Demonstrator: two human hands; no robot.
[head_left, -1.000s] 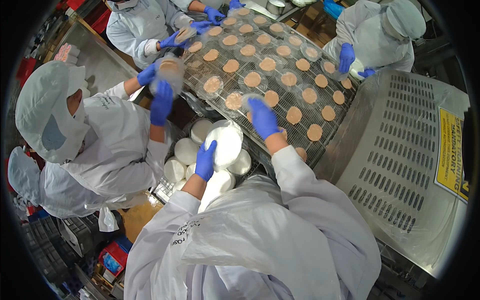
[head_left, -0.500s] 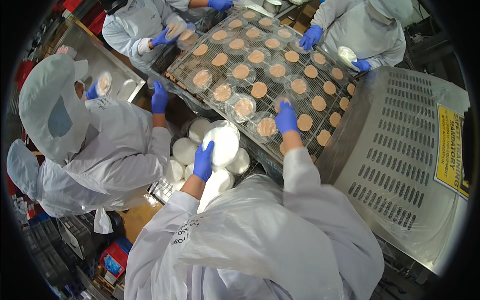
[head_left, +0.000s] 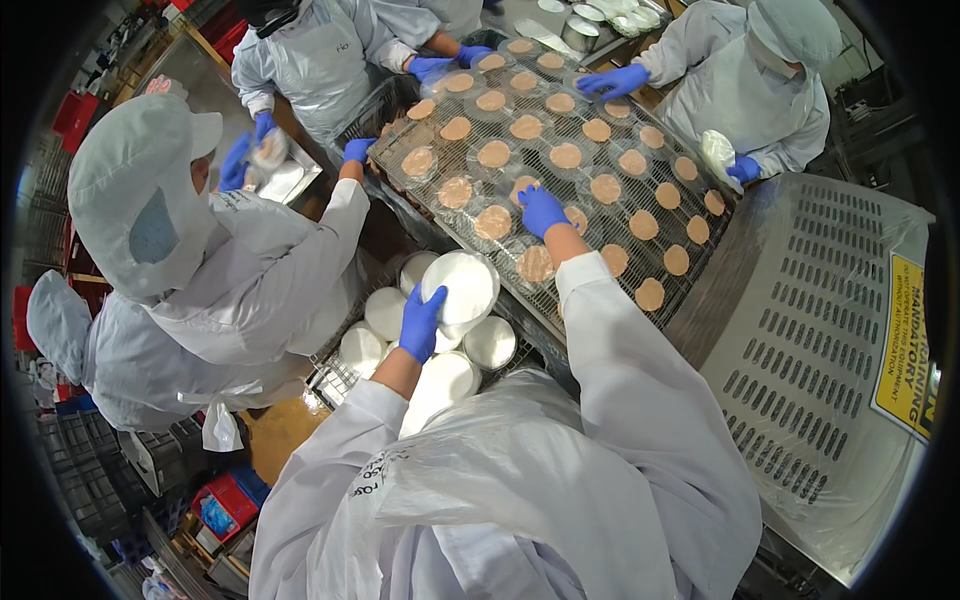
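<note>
My left hand point(head_left: 421, 322), blue-gloved, is closed around the edge of a stack of round white sheets point(head_left: 462, 288). More stacks of white rounds point(head_left: 445, 378) stand below and around it. My right hand point(head_left: 544, 210), also blue-gloved, is over the wire mesh belt point(head_left: 570, 235). Its bunched fingertips touch a flat, round, pinkish patty point(head_left: 523, 187); whether they pinch a thin sheet is hidden. Rows of similar patties point(head_left: 605, 188) cover the mesh. Clear round film shows around some, such as the patty near the belt's left edge point(head_left: 417, 161).
On the right stands a slotted metal guard point(head_left: 815, 330) with a yellow sign point(head_left: 905, 345). A co-worker at the far right point(head_left: 750, 110) reaches over the belt. Another on my left point(head_left: 250, 240) touches the belt's edge. A third point(head_left: 310, 70) stands at the far left side.
My right hand has moved left across the belt to another patty. My left hand still holds its stack. The left co-worker's hand has come to the belt's edge. The whole view has shifted slightly.
</note>
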